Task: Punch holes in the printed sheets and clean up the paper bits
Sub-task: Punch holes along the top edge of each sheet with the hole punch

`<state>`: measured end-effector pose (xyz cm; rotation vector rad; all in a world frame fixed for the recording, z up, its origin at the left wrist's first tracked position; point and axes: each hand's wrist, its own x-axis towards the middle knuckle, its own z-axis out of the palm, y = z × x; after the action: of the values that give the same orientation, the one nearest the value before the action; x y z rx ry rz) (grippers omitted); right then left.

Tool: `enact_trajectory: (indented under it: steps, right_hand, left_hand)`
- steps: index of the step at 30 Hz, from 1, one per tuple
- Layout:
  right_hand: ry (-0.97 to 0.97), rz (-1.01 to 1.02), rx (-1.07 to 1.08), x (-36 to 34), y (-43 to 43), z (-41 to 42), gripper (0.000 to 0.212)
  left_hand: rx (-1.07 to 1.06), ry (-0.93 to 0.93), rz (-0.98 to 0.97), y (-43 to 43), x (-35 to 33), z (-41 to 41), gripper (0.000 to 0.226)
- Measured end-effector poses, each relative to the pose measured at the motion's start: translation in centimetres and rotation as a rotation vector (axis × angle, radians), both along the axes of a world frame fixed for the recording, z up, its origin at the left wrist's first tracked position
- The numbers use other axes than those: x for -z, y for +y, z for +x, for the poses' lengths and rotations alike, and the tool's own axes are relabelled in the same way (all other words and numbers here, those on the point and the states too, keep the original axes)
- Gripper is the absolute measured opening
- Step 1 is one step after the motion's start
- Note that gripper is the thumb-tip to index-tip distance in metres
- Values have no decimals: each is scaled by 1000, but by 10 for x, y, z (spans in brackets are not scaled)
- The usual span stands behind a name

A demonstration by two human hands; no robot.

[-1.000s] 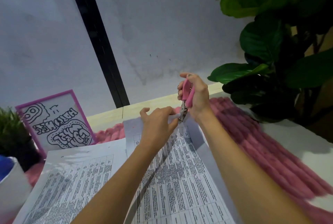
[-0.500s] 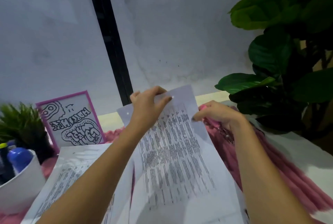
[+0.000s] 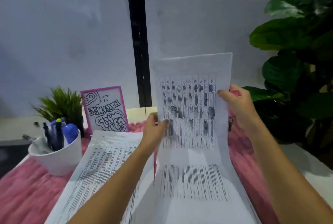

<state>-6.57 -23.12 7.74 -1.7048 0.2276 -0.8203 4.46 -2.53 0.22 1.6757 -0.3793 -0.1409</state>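
We held the printed sheet [image 3: 189,115] up above the tabletop [image 3: 302,162], left grip [image 3: 153,133] pinching its left edge, right grip [image 3: 237,104] clamped on the right edge, other sheets [image 3: 108,160] lying flat alongside

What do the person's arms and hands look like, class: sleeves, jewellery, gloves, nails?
Left forearm and right forearm are bare, no sleeves in view. The left hand and right hand wear no gloves, watch or visible rings. The thumbnails look dark, perhaps polished; blur prevents certainty.
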Motion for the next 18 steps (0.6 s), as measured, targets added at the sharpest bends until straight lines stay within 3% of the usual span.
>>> enact_trajectory:
  steps: [3, 6, 8, 11, 15, 18]
  right_hand:
    - [-65, -70, 75, -12, 10, -11, 8]
    - [-92, -140, 141, -21, 17, -18, 35]
    - [-72, -180, 186, -20, 22, -20, 39]
    - [-38, -226, 231, -15, 35, -21, 11]
    - [7, -302, 296, -19, 43, -19, 23]
    - [-70, -243, 345, -41, 53, -17, 36]
  left_hand:
    - [-59, -140, -72, 0, -21, -6, 15]
    - [-71, -304, -73, 3, -34, -18, 6]
    - [-79, -367, -86, 3, -31, -24, 4]
    - [-86, -358, -36, 5, -18, -29, 5]
    - [-96, -287, -12, 14, -18, -31, 3]
    - [-113, -304, -90, 37, -43, -37, 27]
